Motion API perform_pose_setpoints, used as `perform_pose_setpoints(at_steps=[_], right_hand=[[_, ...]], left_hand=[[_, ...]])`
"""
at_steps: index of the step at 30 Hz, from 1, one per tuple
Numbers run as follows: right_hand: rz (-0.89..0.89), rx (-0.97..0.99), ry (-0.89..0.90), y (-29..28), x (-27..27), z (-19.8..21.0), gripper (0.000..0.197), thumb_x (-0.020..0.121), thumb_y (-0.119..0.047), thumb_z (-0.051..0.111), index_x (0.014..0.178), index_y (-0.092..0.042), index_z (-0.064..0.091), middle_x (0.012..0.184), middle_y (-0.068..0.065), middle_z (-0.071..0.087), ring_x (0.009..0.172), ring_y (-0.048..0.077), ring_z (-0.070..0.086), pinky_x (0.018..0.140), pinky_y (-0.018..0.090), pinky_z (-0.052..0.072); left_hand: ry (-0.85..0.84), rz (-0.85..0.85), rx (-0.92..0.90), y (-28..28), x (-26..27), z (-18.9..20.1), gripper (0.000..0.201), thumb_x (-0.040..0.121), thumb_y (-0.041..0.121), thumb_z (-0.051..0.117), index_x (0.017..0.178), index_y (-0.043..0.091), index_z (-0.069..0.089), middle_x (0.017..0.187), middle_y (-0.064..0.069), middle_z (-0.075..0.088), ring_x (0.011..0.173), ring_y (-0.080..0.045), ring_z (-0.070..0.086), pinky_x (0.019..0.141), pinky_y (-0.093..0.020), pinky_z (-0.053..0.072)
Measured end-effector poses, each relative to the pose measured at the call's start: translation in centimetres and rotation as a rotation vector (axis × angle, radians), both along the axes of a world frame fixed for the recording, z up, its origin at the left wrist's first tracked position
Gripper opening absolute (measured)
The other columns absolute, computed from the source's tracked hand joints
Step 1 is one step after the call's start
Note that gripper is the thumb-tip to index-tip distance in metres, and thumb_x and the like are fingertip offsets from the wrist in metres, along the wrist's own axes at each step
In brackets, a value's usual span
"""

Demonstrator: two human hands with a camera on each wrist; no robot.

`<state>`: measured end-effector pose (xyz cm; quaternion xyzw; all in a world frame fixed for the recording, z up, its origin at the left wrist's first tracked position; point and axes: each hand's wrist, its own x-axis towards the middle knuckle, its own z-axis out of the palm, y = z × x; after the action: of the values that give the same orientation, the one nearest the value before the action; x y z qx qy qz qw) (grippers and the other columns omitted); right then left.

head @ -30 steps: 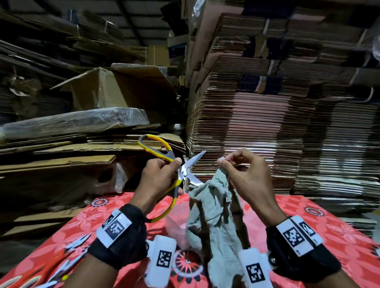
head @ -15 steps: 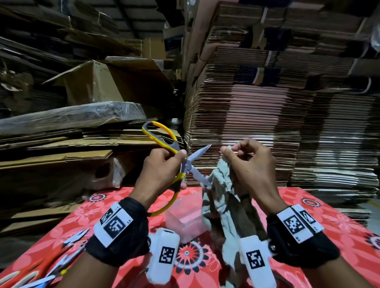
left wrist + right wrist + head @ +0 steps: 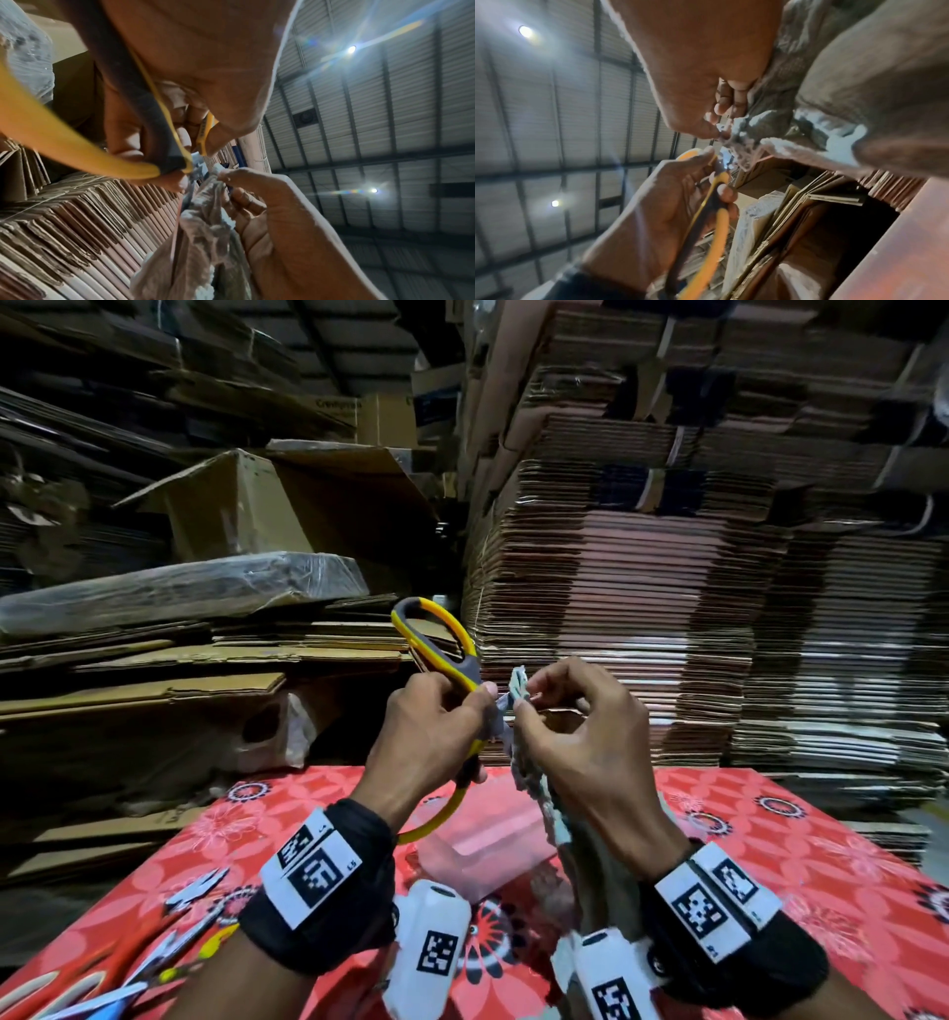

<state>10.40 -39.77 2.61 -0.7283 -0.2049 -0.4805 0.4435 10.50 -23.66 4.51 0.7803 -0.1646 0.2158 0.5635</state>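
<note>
My left hand (image 3: 436, 731) grips the yellow-and-grey scissors (image 3: 436, 639) by the handles, one loop standing up above the knuckles. The blades are hidden between my two hands, against the cloth. My right hand (image 3: 570, 737) pinches the top edge of a grey cloth (image 3: 518, 685) and holds it up; the rest hangs down past my wrist toward the table. From the left wrist view the scissors handle (image 3: 77, 142) crosses my palm and the cloth (image 3: 203, 233) hangs beside it. In the right wrist view the right thumb and fingers pinch the frayed cloth edge (image 3: 741, 130) just above the scissors (image 3: 716, 207).
A red flowered tablecloth (image 3: 801, 865) covers the table below my hands. A clear plastic box (image 3: 482, 845) lies on it under the hands, and several other scissors (image 3: 169, 947) lie at the left front. Stacks of flattened cardboard (image 3: 667, 608) rise close behind.
My hands have come together and risen. The scissors blades, open and visible before, have closed in on the cloth's top edge and are now hidden.
</note>
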Motion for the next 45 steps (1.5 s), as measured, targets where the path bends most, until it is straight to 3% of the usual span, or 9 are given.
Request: perform_pose_setpoints(at_steps=[5, 8, 15, 20, 25, 32, 37, 41, 45], right_hand=[[0.024, -0.066, -0.044, 0.1, 0.3, -0.7, 0.022, 0.077, -0.012, 0.088, 0.096, -0.018, 0.077, 0.097, -0.006, 0.070, 0.086, 0.001, 0.070, 0.074, 0.015, 0.058], [0.005, -0.031, -0.039, 0.1, 0.5, -0.8, 0.022, 0.078, -0.013, 0.088, 0.097, -0.022, 0.081, 0.094, -0.012, 0.075, 0.085, 0.000, 0.072, 0.076, 0.020, 0.060], [-0.070, -0.110, -0.139, -0.1, 0.7, -1.2, 0.019, 0.081, -0.014, 0.087, 0.099, -0.017, 0.082, 0.091, -0.008, 0.077, 0.081, 0.001, 0.071, 0.073, 0.021, 0.058], [-0.034, 0.020, -0.016, -1.1, 1.3, -0.2, 0.015, 0.082, -0.014, 0.086, 0.093, -0.022, 0.084, 0.085, -0.014, 0.077, 0.079, -0.004, 0.072, 0.072, 0.009, 0.053], [-0.084, 0.039, -0.040, -1.8, 1.6, -0.4, 0.014, 0.082, -0.011, 0.085, 0.093, -0.020, 0.083, 0.084, -0.012, 0.077, 0.078, -0.003, 0.072, 0.070, 0.007, 0.051], [-0.011, -0.131, -0.100, 0.3, 0.7, -1.6, 0.015, 0.081, -0.009, 0.085, 0.093, -0.018, 0.084, 0.085, -0.007, 0.076, 0.077, 0.004, 0.071, 0.069, 0.016, 0.055], [-0.025, 0.019, 0.002, -1.9, 1.6, -0.1, 0.011, 0.081, -0.014, 0.085, 0.089, -0.021, 0.084, 0.081, -0.014, 0.077, 0.075, -0.003, 0.072, 0.072, 0.015, 0.057], [-0.083, 0.054, 0.003, -2.7, 1.9, -0.2, 0.009, 0.082, -0.013, 0.084, 0.089, -0.020, 0.083, 0.081, -0.012, 0.077, 0.074, -0.001, 0.073, 0.074, 0.025, 0.061], [-0.037, -0.032, -0.071, -0.6, 0.9, -1.1, 0.012, 0.082, -0.010, 0.085, 0.091, -0.017, 0.083, 0.083, -0.007, 0.076, 0.074, 0.002, 0.071, 0.069, 0.017, 0.057]], left_hand=[[-0.017, 0.033, 0.018, 0.4, 0.0, 0.0, 0.030, 0.103, 0.031, 0.065, 0.085, 0.006, 0.069, 0.065, -0.005, 0.070, 0.051, -0.035, 0.071, 0.055, -0.047, 0.062], [-0.025, 0.037, 0.024, 0.2, 0.0, -0.1, 0.029, 0.103, 0.031, 0.065, 0.088, 0.006, 0.068, 0.064, -0.005, 0.070, 0.050, -0.034, 0.071, 0.053, -0.046, 0.061], [-0.104, 0.103, 0.112, 0.0, -0.2, 0.0, 0.031, 0.103, 0.032, 0.064, 0.086, 0.008, 0.071, 0.064, 0.001, 0.070, 0.048, -0.011, 0.067, 0.042, -0.015, 0.044], [-0.089, 0.053, 0.123, 0.1, -0.3, 0.0, 0.034, 0.103, 0.032, 0.063, 0.085, 0.004, 0.067, 0.057, -0.008, 0.069, 0.044, -0.025, 0.069, 0.045, -0.032, 0.054], [-0.089, 0.079, 0.120, -0.3, -0.4, -0.3, 0.034, 0.103, 0.031, 0.064, 0.083, 0.004, 0.066, 0.051, -0.004, 0.066, 0.040, -0.021, 0.066, 0.039, -0.025, 0.046], [-0.090, 0.087, 0.137, -0.2, -0.6, -0.5, 0.030, 0.103, 0.030, 0.064, 0.084, 0.007, 0.068, 0.065, -0.005, 0.071, 0.043, -0.019, 0.068, 0.042, -0.027, 0.051], [-0.076, 0.051, 0.118, 0.0, -0.4, -0.6, 0.033, 0.104, 0.029, 0.064, 0.083, 0.003, 0.066, 0.055, -0.008, 0.068, 0.042, -0.025, 0.067, 0.042, -0.032, 0.052], [-0.090, 0.063, 0.133, -0.4, -0.5, -0.7, 0.035, 0.104, 0.030, 0.064, 0.079, 0.004, 0.065, 0.057, -0.009, 0.069, 0.040, -0.023, 0.066, 0.041, -0.030, 0.049], [-0.102, 0.073, 0.150, -0.1, -0.6, -0.5, 0.035, 0.103, 0.029, 0.064, 0.078, 0.006, 0.065, 0.052, -0.006, 0.066, 0.039, -0.022, 0.065, 0.040, -0.028, 0.046]])
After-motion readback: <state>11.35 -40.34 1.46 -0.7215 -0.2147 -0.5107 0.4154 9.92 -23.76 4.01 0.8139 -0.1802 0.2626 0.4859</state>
